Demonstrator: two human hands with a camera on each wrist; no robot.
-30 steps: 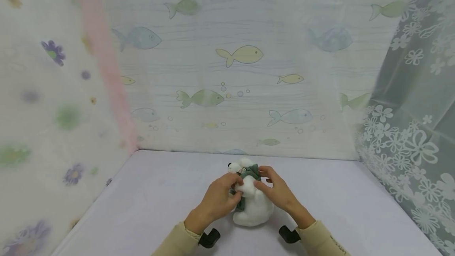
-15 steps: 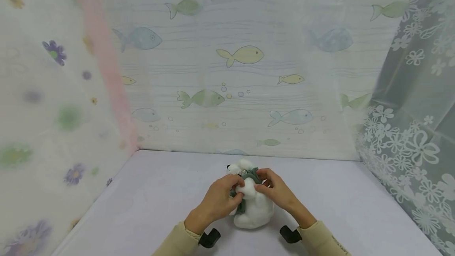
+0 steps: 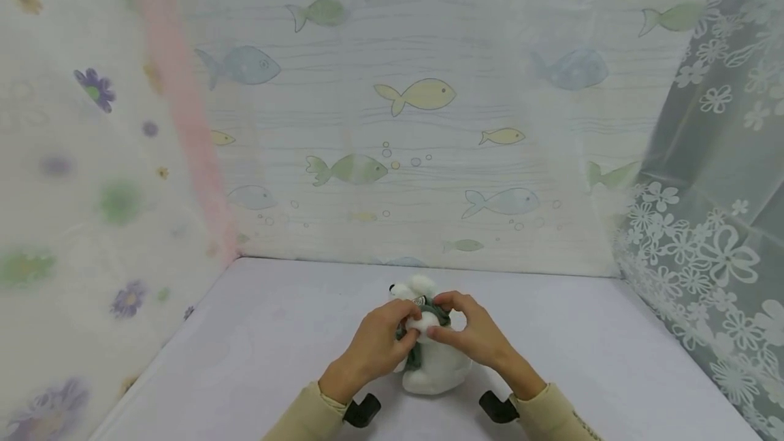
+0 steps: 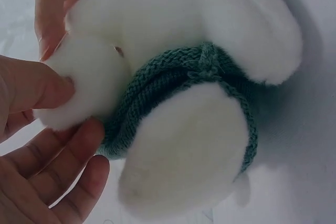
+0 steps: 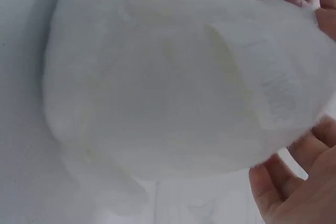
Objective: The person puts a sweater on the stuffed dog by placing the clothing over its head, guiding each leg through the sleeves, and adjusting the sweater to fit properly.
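Note:
A white plush bear (image 3: 437,363) with a green knitted scarf (image 3: 413,356) sits on the white table, its black nose toward the back left. My left hand (image 3: 376,339) pinches the bear's rounded front paw (image 4: 86,80) between thumb and fingers, beside the scarf in the left wrist view. My right hand (image 3: 480,332) curves round the bear's upper body, the thumb against the white plush by the paw and the index finger up at the scarf. A white fabric label (image 5: 268,77) lies along the bear's fur in the right wrist view.
The white tabletop (image 3: 294,318) runs back to a fish-print curtain (image 3: 422,175). A flower-print sheet (image 3: 92,223) hangs at the left, a lace-patterned curtain (image 3: 704,223) at the right. Black wrist mounts (image 3: 363,410) stick out from the beige sleeves.
The right thumb has slid left across the bear toward the paw, and the gap between thumb and index finger has widened. The bear's head has shifted slightly left. The left hand keeps its grip.

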